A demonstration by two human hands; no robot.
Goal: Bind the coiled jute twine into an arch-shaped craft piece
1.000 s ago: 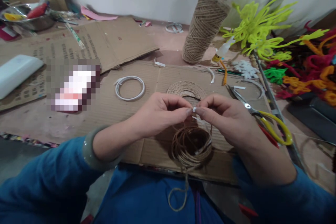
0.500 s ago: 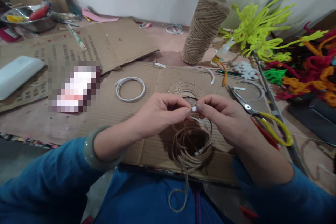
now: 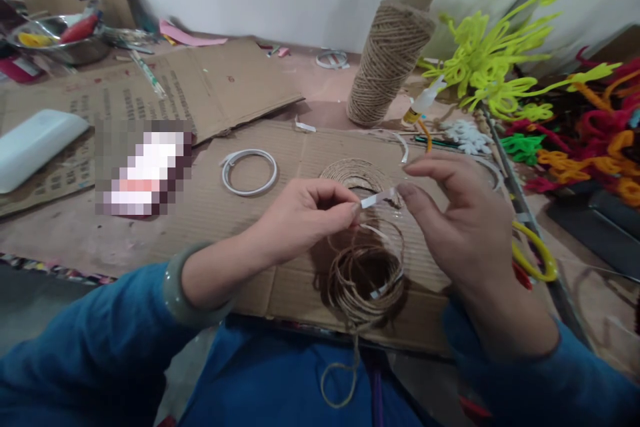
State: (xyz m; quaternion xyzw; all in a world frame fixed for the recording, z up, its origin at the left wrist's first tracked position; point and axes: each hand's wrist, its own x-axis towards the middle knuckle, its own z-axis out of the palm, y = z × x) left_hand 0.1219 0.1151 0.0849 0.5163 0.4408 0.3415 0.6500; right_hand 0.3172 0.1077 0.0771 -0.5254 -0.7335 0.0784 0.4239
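My left hand [image 3: 310,220] pinches one end of a short white strip [image 3: 377,198] above the cardboard. At the strip's other end my right hand [image 3: 450,213] has its thumb and forefinger apart, the thumb tip close to the strip; whether they touch is unclear. Below the hands lies a loose coil of brown twine [image 3: 367,283], with a small white piece inside and a loop hanging over the table edge. Behind the fingers a flat twine spiral [image 3: 350,170] rests on the cardboard. A rolled white strip [image 3: 249,173] lies left of it.
A large twine spool [image 3: 393,57] stands at the back beside a glue bottle [image 3: 423,101]. Yellow-handled scissors [image 3: 537,253] lie partly behind my right hand. Bright pipe-cleaner flowers [image 3: 490,70] fill the right. A blurred-out object [image 3: 147,173] and a white case [image 3: 40,147] are left.
My right hand has moved right and up, away from my left hand, and its fingers have parted. More of the white strip now shows between the hands. My left hand has barely moved.
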